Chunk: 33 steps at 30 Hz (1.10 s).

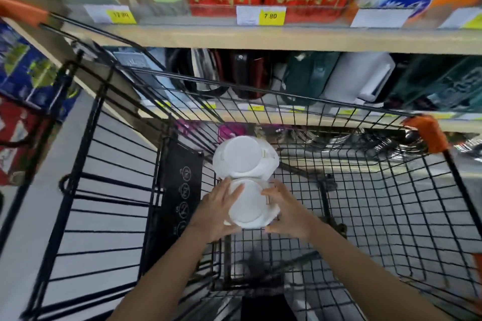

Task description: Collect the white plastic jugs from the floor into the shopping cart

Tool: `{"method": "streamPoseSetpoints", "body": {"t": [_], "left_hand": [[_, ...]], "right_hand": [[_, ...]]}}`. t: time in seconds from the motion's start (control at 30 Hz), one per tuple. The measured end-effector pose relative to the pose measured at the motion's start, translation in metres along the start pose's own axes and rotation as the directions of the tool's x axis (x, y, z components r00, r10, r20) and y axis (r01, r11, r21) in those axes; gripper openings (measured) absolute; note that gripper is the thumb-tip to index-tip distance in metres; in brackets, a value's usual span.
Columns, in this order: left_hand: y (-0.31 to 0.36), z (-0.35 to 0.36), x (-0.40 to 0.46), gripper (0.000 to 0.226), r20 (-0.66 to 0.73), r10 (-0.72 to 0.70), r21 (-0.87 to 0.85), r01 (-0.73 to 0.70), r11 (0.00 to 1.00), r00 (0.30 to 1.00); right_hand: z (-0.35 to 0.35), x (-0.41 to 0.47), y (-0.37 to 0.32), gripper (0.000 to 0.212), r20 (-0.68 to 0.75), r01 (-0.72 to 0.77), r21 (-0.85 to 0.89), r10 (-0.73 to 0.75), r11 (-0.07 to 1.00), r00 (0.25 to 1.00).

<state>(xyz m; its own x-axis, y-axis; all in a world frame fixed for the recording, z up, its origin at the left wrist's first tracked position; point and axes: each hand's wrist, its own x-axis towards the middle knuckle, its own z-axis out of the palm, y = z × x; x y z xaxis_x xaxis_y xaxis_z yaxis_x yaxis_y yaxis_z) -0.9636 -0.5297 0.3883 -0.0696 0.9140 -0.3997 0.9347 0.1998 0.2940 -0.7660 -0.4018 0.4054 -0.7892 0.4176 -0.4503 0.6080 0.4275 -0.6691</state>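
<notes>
Both arms reach down into the shopping cart (365,190), and between them sits a white plastic jug (249,203) seen from straight above, so that only its round lid faces up. Its long axis runs down, away from the viewer, toward the wire bottom of the basket. The left hand (217,212) grips its left flank, fingers curled over the lid's edge; the right hand (285,212) grips the right flank the same way. The two hands stand about level, neither nearer than the other, and the jug is squarely between them.

Just beyond it, touching or very nearly so, stands a second jug (243,155), also lid-up, toward the shelf (287,39) side of the cart. I cannot tell whether the held jug already rests on the wire or hangs just over it. By my reckoning the move turns on that line: the held jug goes straight down, close beside its neighbour, and both hands then let go outward.
</notes>
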Motion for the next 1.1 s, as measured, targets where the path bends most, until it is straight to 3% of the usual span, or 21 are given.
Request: {"method": "streamPoseSetpoints", "body": {"t": [0.1,0.27,0.4,0.53,0.77,0.93,1.1], "left_hand": [[0.027,-0.044,-0.004,0.082,0.051,-0.073,-0.055,0.076,0.996,0.996],[0.095,-0.118,0.005,0.056,0.044,0.064,-0.024,-0.063,0.998,0.997],[0.169,-0.156,0.027,0.053,0.090,0.198,0.033,-0.202,0.979,0.976],[0.259,-0.175,0.055,0.052,0.075,0.325,0.073,-0.330,0.941,0.943],[0.451,-0.151,0.114,0.041,0.006,0.492,0.079,-0.491,0.868,0.871],[0.598,-0.121,0.151,0.042,0.004,0.531,0.071,-0.530,0.845,0.848],[0.711,-0.096,0.187,0.045,0.081,0.587,0.044,-0.591,0.805,0.806]], "right_hand": [[-0.039,-0.033,-0.019,0.084,0.069,-0.058,-0.097,0.064,0.994,0.996],[-0.107,-0.104,-0.032,0.072,0.001,-0.211,-0.142,0.213,0.967,0.977],[-0.149,-0.164,-0.003,0.059,-0.122,-0.294,-0.175,0.276,0.939,0.953],[-0.188,-0.231,0.039,0.052,-0.236,-0.357,-0.054,0.336,0.933,0.912],[-0.259,-0.366,0.156,0.047,-0.351,-0.421,0.010,0.397,0.907,0.848],[-0.310,-0.470,0.237,0.045,-0.392,-0.482,-0.003,0.442,0.876,0.807],[-0.328,-0.554,0.315,0.042,-0.479,-0.558,0.144,0.551,0.818,0.684]]}}
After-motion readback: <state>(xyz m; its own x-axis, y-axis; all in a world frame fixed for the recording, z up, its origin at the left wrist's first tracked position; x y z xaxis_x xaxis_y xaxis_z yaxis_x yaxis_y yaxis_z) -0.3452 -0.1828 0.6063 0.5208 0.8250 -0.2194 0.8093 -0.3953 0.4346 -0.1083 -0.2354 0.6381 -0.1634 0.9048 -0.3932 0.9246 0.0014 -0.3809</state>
